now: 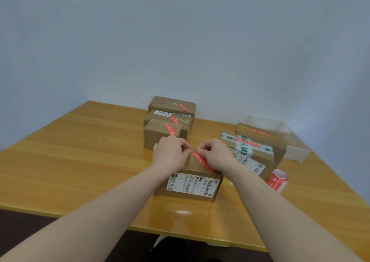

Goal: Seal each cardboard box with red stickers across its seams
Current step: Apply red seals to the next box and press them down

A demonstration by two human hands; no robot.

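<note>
A cardboard box [190,183] with a white shipping label on its near side sits in front of me on the wooden table [80,161]. A red sticker [202,161] lies diagonally across its taped top. My left hand [171,154] rests on the box top at the sticker's far end, fingers curled. My right hand [215,154] pinches the sticker's upper end between thumb and fingertips. The roll of red stickers [277,179] lies to the right of the box.
Three stickered boxes [170,119] stand in a row behind the near box. Two more boxes [258,151], also with red stickers, lean at the right. A clear plastic bin [288,139] sits at the far right. The table's front edge is close to me.
</note>
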